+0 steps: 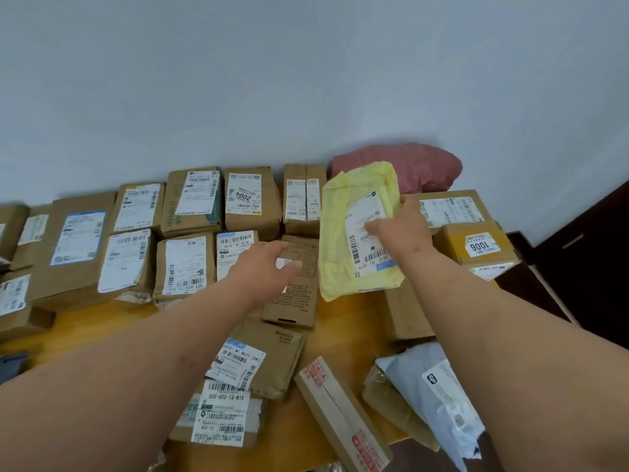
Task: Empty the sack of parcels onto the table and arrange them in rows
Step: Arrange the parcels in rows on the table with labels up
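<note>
Between the right hand (403,229) thumb and fingers, the yellow mailer bag (360,233) is pinched by one edge only; it may sag and slip. Left hand (269,264) fingers, relaxed and apart, rest on the flat brown carton (292,301), which could skew the adjoining row.

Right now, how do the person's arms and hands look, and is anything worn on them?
Both forearms are bare as far as the picture shows: no sleeves in view. The left hand and the right hand wear no gloves, and I see no watch, bracelet or ring. The arms look broad because of the wide-angle camera.
</note>
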Motion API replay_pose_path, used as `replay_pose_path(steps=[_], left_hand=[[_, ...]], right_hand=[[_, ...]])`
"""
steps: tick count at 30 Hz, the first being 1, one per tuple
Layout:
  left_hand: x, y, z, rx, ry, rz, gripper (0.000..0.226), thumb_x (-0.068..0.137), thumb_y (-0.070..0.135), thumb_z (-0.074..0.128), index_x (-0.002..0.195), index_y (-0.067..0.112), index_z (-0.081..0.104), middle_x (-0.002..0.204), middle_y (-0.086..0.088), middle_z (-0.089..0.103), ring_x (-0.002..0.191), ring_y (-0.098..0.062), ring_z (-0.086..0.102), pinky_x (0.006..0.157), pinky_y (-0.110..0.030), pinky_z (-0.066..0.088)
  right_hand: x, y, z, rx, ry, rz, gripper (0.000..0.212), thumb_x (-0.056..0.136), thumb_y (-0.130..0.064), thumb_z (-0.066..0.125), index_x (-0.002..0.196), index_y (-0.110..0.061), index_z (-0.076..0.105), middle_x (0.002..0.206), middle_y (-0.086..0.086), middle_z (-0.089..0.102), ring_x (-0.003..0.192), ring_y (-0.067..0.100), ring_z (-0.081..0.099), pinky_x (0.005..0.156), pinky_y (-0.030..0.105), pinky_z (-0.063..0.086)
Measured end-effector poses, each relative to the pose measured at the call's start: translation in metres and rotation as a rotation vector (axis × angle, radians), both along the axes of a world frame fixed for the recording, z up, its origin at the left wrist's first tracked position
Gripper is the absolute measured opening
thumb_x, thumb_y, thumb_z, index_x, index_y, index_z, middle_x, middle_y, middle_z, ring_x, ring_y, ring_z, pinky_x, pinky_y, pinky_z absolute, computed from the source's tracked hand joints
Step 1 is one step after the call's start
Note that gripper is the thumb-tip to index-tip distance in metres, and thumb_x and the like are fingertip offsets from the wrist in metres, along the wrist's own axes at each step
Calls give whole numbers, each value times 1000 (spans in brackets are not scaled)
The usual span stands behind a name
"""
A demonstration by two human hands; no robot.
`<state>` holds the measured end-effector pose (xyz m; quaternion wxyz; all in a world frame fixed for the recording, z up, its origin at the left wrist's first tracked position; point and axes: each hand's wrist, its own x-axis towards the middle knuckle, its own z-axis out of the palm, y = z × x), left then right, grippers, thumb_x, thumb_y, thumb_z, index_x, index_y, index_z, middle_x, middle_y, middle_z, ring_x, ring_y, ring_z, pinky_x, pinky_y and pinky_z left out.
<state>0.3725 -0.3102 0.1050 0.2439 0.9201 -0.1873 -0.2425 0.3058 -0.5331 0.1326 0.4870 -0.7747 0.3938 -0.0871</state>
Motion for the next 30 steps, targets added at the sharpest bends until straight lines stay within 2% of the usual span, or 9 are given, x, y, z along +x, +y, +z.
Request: replay_pose_path(steps=[4,7,9,12,17,20,23,26,30], left_hand=[[-14,-7,17,-281,284,191,72,93,64,48,153,26,33,149,1,47,134,-25,47,103,-36,37],[-25,-6,22,-521,669,381,74,82,66,64,142,28,45,124,-1,69,110,-28,67,97,-51,52],[-29,-1,20,-597,747,463,62,81,49,75,133,26,51,111,-4,74,99,-31,72,88,-57,56],[-33,9,17,-566,683,501,51,86,32,75,131,23,52,109,-8,74,94,-33,72,81,-56,58],[-35,21,7,-454,543,574,59,91,33,70,140,15,42,121,-14,64,98,-35,66,80,-51,58],[-41,18,1,-247,432,470,63,93,38,67,144,13,38,128,-14,57,108,-36,60,91,-50,52],[-41,7,-7,81,234,334,67,95,41,60,149,13,31,142,-16,46,126,-37,48,102,-47,43],[-41,-14,-7,345,-65,254,72,94,45,55,154,17,25,155,-15,30,140,-38,30,114,-50,30],[-54,-63,3,261,-126,275,69,94,44,55,154,25,26,160,-6,22,145,-34,19,113,-54,23]], right_hand=[[-13,14,11,319,-65,-15,64,79,-7,79,129,-22,43,109,7,69,89,29,73,81,51,60],[-26,29,18,468,-51,83,51,84,-4,75,126,-14,47,110,13,71,89,31,74,81,53,60],[-35,36,18,489,-25,148,44,86,-8,74,124,-12,52,110,11,73,90,29,74,82,51,60],[-48,41,15,343,101,264,39,91,-19,70,127,-13,56,111,7,73,98,25,72,90,46,58],[-58,33,10,75,239,315,41,96,-28,60,134,-14,54,124,9,64,106,21,62,89,35,50],[-60,18,10,-98,282,340,34,96,-25,59,127,-12,59,134,6,58,122,25,54,98,34,45],[-65,-8,9,-323,315,338,24,94,-22,55,116,-16,62,124,6,63,110,26,57,89,34,48],[-74,-45,11,-490,380,295,31,86,-21,56,116,-22,64,123,8,60,113,31,53,94,42,48],[-84,-99,10,-561,466,278,47,87,-25,52,134,-28,52,134,8,47,127,32,40,102,46,36]])
